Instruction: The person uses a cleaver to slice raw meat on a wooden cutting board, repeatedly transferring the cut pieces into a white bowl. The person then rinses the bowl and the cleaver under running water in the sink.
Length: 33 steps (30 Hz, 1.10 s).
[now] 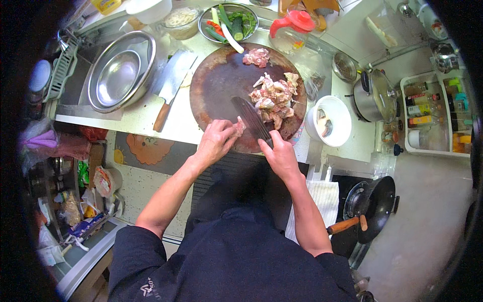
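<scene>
My left hand (217, 139) pinches a small piece of raw meat (239, 126) at the front part of a round cutting board (219, 83). In my right hand (280, 156) is a dark-bladed kitchen knife (251, 117), its blade over the board and pointing up and to the left, just right of the pinched piece. A heap of chopped raw meat with bone (275, 94) lies on the board's right half, partly behind the blade. Farther back on the board rests a separate pink lump of raw meat (256, 57).
Left of the board lies a wooden-handled cleaver (175, 77), beside nested steel bowls (147, 56). A bowl of vegetables (247, 23) stands behind, near a red-lidded jug (292, 22). To the right are a white tub (341, 124), a steel pot (364, 100) and a wok (381, 211).
</scene>
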{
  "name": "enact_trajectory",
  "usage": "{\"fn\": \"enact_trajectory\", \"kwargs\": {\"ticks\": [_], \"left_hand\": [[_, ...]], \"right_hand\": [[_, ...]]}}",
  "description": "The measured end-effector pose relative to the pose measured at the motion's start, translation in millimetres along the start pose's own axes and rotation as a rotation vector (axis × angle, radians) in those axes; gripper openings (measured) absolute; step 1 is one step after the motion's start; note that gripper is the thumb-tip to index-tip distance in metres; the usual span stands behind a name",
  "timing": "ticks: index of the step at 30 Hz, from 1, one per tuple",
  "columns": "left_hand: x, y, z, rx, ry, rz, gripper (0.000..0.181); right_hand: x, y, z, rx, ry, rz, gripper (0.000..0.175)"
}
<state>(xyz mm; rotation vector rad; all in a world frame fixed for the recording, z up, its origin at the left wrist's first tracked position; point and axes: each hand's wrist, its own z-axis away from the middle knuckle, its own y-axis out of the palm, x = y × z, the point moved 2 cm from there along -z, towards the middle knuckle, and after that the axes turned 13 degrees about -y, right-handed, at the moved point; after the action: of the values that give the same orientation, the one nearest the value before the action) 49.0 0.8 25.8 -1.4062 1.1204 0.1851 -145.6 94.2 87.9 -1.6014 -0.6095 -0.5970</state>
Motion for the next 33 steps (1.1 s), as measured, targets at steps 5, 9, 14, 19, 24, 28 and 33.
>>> {"fn": "enact_trajectory", "kwargs": {"ticks": [5,9,14,19,24,28,33], "left_hand": [[2,3,6,-0.085,0.078,-0.085,0.016],[-3,10,5,-0.173,0.054,-0.009,0.013],[-3,23,1,-0.189,0.049,-0.002,0.017],[2,29,-1,-0.244,0.067,-0.011,0.016],[7,32,-2,-0.258,0.077,0.001,0.019],[9,34,1,-0.241,0.092,0.018,0.020],[9,32,0,-0.158,0.139,0.026,0.022]], "right_hand": [[-5,-3,-10,0.110,-0.024,0.126,0.027],[1,-10,-4,0.086,-0.023,0.150,0.028],[5,-5,-6,0.121,-0.108,0.186,0.026],[2,-2,-5,0.133,-0.228,0.226,0.022],[-4,-3,-3,0.273,-0.144,0.266,0.025],[-11,11,-23,0.259,-0.155,0.201,0.027],[-10,43,-62,0.136,-0.329,0.157,0.028]]}}
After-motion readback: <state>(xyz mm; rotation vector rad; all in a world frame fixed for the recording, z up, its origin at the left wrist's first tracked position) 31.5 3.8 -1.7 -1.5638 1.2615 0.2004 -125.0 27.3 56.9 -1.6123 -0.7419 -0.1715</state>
